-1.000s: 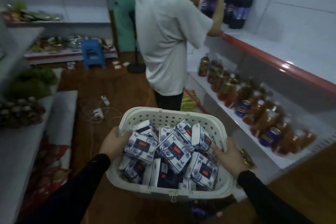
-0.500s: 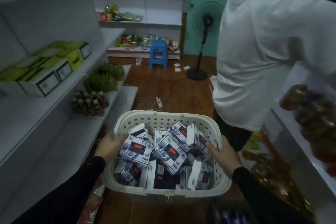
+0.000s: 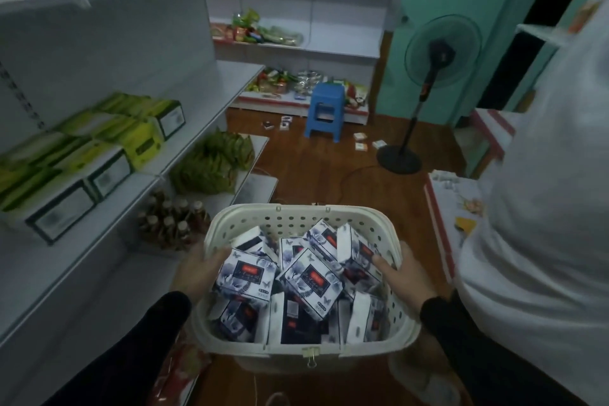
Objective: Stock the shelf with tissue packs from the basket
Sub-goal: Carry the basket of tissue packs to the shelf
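Note:
A cream perforated basket [image 3: 298,217] is carried in front of me at waist height. It is heaped with several tissue packs [image 3: 311,280], white boxes printed with blue flowers and a dark red label. My left hand [image 3: 197,269] grips the basket's left rim, thumb over the edge inside. On the opposite rim, my right hand [image 3: 403,275] holds on the same way, thumb against a pack. The white shelf unit [image 3: 108,217] stands to my left, its middle board partly bare in front of green-and-white boxes [image 3: 99,148].
A person in a white shirt [image 3: 543,208] stands close on my right. Small bottles [image 3: 173,219] and green bags [image 3: 214,161] sit on the lower left shelf. A blue stool [image 3: 324,110], a standing fan [image 3: 428,82] and scattered small packets lie on the wooden floor ahead.
My view has swung left, from the drinks shelf and the person toward the left shelf unit. Both hands kept their hold on the basket rims.

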Available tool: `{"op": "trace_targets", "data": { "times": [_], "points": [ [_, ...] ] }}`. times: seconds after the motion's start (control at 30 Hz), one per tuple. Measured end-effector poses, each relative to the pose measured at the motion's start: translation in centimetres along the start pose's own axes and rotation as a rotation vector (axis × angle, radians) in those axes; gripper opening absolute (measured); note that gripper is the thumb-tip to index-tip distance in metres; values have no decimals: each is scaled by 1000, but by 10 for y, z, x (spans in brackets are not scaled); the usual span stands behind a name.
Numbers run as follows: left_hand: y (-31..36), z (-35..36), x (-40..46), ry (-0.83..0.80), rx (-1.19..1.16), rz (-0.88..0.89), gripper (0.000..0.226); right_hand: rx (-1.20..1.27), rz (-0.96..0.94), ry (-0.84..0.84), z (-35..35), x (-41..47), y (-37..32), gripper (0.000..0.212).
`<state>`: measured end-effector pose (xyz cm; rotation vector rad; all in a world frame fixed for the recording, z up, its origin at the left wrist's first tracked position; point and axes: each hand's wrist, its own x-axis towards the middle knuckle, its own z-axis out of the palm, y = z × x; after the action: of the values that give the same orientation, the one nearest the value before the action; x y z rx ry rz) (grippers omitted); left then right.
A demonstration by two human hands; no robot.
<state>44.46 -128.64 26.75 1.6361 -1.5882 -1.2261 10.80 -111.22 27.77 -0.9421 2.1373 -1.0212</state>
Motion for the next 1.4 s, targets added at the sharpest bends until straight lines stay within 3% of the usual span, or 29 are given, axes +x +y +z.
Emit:
{"op": "trace_targets", "data": {
  "times": [0.13, 0.23, 0.37, 0.43, 0.53, 0.73, 0.93, 1.23, 1.4],
  "points": [
    [42, 14, 74, -75, -22, -3, 29, 9, 25, 43, 4, 73, -24, 34],
    [74, 23, 132, -109, 10, 21, 48, 27, 21, 67, 0, 125, -42, 34],
    [113, 50, 203, -154, -11, 28, 14, 29, 27, 101, -6, 195, -57, 30],
    [132, 67, 235, -134, -40, 40, 10, 30, 21, 104, -9, 233, -63, 29],
    [153, 90, 277, -124, -34, 49, 16, 32, 10, 100, -18, 289, -67, 30],
    [194, 118, 359, -106, 23, 22, 49, 14, 22, 101, -35, 384, -83, 31],
    [229, 155, 454, -177, 49, 53, 26, -8, 49, 115, -36, 477, -100, 41],
    [290, 191, 595, -193, 46, 96, 43, 10, 78, 196, -44, 596, -138, 45],
    [330, 225, 656, -194, 21, 79, 29, -1, 65, 185, -56, 679, -156, 44]
  ]
}}
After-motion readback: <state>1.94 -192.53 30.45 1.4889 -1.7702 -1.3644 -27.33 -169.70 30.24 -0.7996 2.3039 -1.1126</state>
